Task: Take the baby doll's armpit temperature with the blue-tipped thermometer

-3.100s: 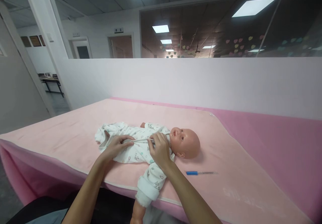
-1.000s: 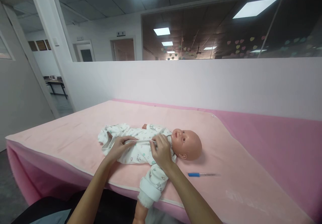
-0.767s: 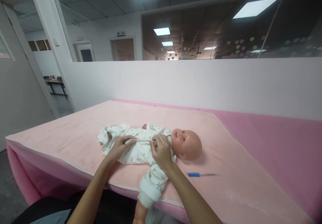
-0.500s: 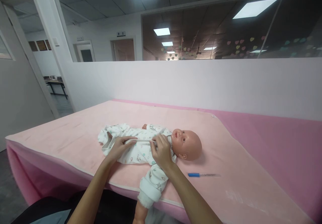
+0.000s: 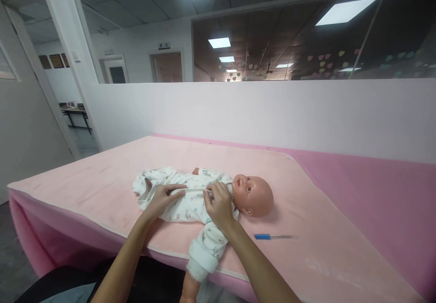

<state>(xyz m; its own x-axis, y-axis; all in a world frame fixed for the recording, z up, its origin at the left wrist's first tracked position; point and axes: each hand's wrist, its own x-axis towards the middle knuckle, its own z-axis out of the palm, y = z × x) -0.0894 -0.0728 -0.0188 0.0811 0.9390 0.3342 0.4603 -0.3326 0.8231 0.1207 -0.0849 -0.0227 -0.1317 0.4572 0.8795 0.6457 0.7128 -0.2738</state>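
A baby doll point(image 5: 255, 196) lies on its back, its bald head to the right. It wears a white baby suit point(image 5: 190, 208) with small printed figures. My left hand point(image 5: 166, 198) rests at the suit's lower front, thumb and fingers pinching the pale front edge. Near the doll's neck, my right hand point(image 5: 218, 201) is closed on that same edge, fingers curled. Between my hands the edge runs in a straight, raised line. One sleeved arm of the doll point(image 5: 204, 253) reaches over the near table edge. My fingers partly hide the chest.
A blue-capped pen point(image 5: 272, 237) lies to the right of the doll. A peach-pink cover point(image 5: 327, 244) lies over a brighter pink cloth point(image 5: 381, 194) on the table. A white wall point(image 5: 255, 116) with windows stands behind, and a door point(image 5: 27, 112) is at far left.
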